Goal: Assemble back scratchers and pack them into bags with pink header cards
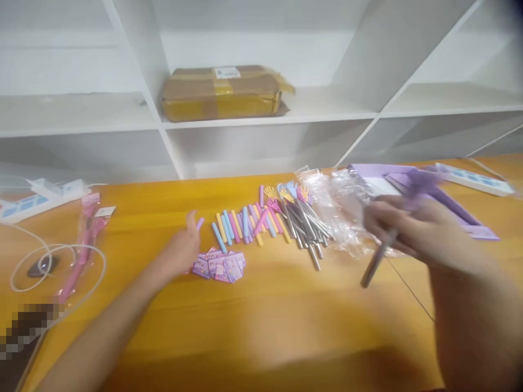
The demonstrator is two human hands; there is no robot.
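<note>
My right hand (412, 231), smeared by motion, is closed around a back scratcher (378, 261). Its metal rod points down and left, and a blurred purple end shows above the fingers. On the left, my left hand (183, 247) pinches a short purple handle tube (200, 224), mostly hidden by the fingers. Beside that hand lie printed purple cards (223, 265) in a loose heap. Several pastel handle tubes (245, 223) lie in a row behind the cards. Between the hands, metal back scratcher rods with coloured claw heads (304, 215) are piled together.
Crumpled clear plastic bags (339, 209) and an open purple box (449, 204) lie at the right. Power strips (474, 178) stand at both sides. A bagged pink back scratcher (84, 245), white cable and dark mouse (43, 267) lie left. A cardboard box (224, 95) sits on the shelf.
</note>
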